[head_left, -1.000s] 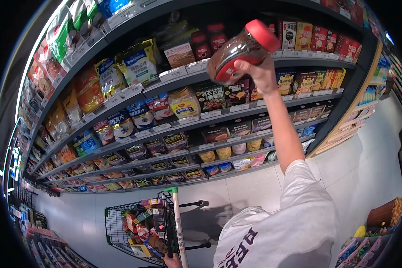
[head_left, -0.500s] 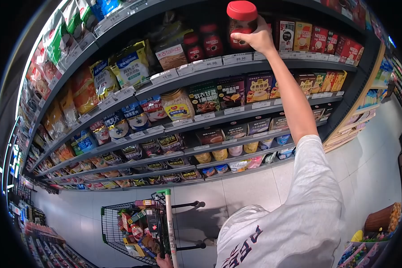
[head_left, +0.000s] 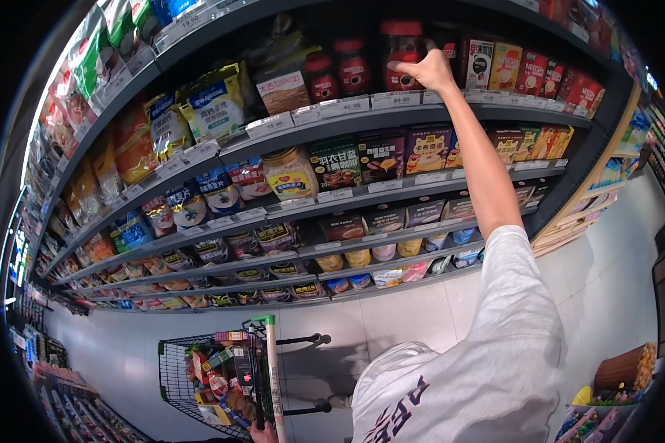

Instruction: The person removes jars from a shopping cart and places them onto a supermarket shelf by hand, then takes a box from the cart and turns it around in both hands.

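Note:
My right hand [head_left: 430, 71] is closed around the side of a large coffee jar [head_left: 401, 49] with a red lid and a dark red label. The jar stands upright at the shelf, with my thumb across its front and my other fingers hidden behind it. To its left are two smaller red-lidded coffee jars, one [head_left: 352, 66] nearer and another [head_left: 321, 76] beyond it. Low in the view, my left hand [head_left: 264, 433] is wrapped around the handle of a shopping cart [head_left: 176, 376], partly cut off by the frame edge.
Red and yellow coffee boxes [head_left: 505, 65] line the shelf to the right. A taikoo box [head_left: 283, 91] and bagged products [head_left: 216, 102] stand to the left. Lower shelves [head_left: 303, 203] hold packets and tubs. Mixed groceries [head_left: 222, 380] fill the cart. Pale floor tiles [head_left: 403, 314] lie below.
My right hand has lowered the large coffee jar from a tilted position to upright at the shelf. My left hand stays at the cart handle. The view has shifted slightly.

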`<state>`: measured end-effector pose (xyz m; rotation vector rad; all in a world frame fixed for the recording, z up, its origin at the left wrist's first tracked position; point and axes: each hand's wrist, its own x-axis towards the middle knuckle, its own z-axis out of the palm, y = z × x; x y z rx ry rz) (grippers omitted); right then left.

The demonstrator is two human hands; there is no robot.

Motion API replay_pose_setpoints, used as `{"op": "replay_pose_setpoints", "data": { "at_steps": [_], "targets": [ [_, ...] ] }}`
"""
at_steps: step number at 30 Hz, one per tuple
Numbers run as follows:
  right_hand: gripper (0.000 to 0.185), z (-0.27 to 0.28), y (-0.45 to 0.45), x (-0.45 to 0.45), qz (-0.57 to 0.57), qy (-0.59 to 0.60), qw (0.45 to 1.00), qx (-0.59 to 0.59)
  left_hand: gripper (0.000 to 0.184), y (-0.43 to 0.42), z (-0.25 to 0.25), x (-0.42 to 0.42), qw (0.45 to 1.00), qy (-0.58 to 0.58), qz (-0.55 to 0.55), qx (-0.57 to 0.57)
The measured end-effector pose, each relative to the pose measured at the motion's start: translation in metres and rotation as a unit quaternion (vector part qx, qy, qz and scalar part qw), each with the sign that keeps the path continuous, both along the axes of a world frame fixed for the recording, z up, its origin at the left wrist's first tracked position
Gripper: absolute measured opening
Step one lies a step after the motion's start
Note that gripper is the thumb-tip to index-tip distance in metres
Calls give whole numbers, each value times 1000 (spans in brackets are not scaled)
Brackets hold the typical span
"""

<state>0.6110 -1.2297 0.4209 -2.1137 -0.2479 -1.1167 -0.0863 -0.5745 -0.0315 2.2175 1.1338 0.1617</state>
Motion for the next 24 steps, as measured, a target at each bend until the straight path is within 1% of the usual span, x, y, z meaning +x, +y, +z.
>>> {"op": "replay_pose_setpoints", "data": {
  "at_steps": [5, 8, 11, 14, 17, 20, 24],
  "targets": [
    [92, 0, -2, -2, -3, 14, 1000, -27, 38, -6, 9, 4, 999, 32, 15, 18],
    [97, 1, 7, -13, -67, 58, 995, -53, 39, -19, 28, 10, 999, 33, 10, 21],
    [96, 0, 24, -26, -140, 78, 985, -66, 41, -28, 43, 16, 999, 38, 5, 15],
    [93, 6, 34, -38, -149, 105, 983, -33, 43, -29, 45, 17, 999, 50, 18, 8],
    [90, 5, 27, -34, -116, 102, 987, -33, 43, -33, 53, 18, 997, 70, 10, 39],
    [91, 4, 26, -34, -108, 101, 988, -33, 43, -19, 28, 8, 998, 53, 13, 27],
    [91, -3, 19, -21, -116, 77, 990, -34, 43, -27, 38, 11, 998, 57, 20, 32]
  ]
}}
